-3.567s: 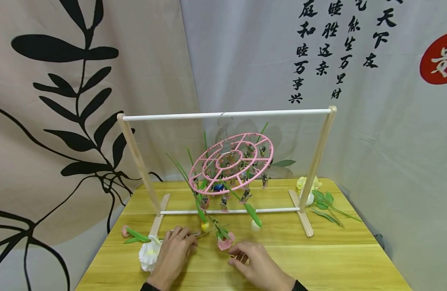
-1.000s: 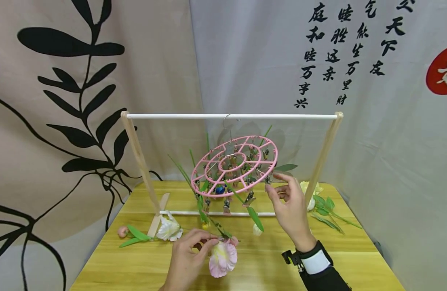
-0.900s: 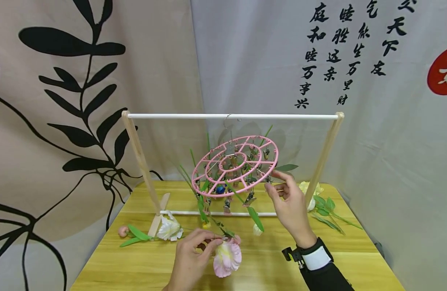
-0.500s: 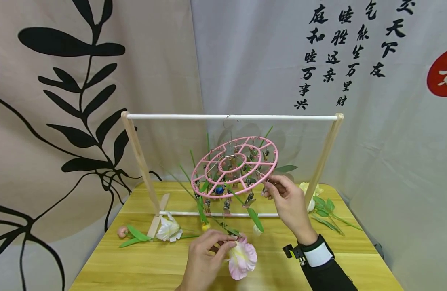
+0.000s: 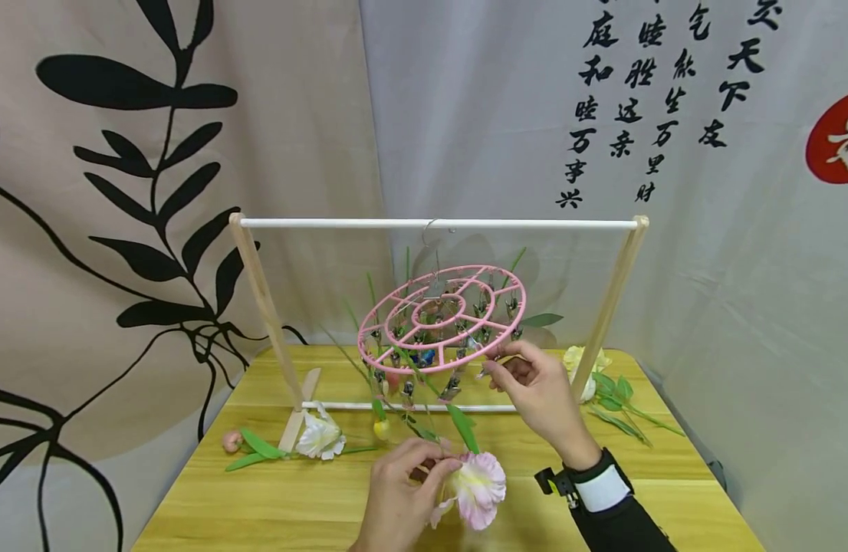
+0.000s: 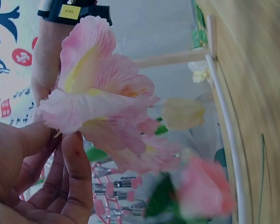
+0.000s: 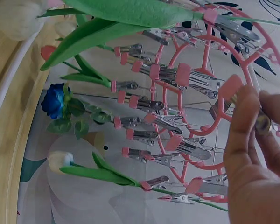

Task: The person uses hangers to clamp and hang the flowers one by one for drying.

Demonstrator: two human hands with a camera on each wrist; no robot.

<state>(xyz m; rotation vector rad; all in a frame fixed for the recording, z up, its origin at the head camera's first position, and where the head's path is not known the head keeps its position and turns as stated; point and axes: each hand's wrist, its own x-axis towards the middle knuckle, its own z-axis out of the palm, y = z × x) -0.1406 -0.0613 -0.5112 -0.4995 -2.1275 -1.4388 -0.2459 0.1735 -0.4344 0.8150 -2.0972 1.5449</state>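
Taking the pink rack (image 5: 431, 371) as the hub of a clock face in the head view, a pink bud (image 5: 232, 441) lies on the table (image 5: 272, 506) at eight o'clock, with a white flower (image 5: 320, 435) just right of it, between seven and eight. Near six o'clock the left hand (image 5: 406, 491) pinches the pink flower (image 5: 481, 492) right behind its bloom, thumb against fingertips. That grip seems sound: hold the stem, leave the petals uncrushed, and bring its end steadily toward the rack. At four o'clock the right hand (image 5: 541, 391) pinches a metal clip (image 7: 263, 122) at the rack's rim, apart from the flower; I cannot tell whether the clip's mouth is parted. A full squeeze on its handles should part the pink tips, and a light touch should suit the rack, which hangs tilted from one hook (image 5: 427, 230). A yellow flower (image 5: 584, 357) lies between three and four o'clock. The pink flower faces outward near half past five, its petals broad, thin and ruffled, pale pink to lilac with darker veins and soft yellow streaks; its stem is mostly hidden behind the fingers.
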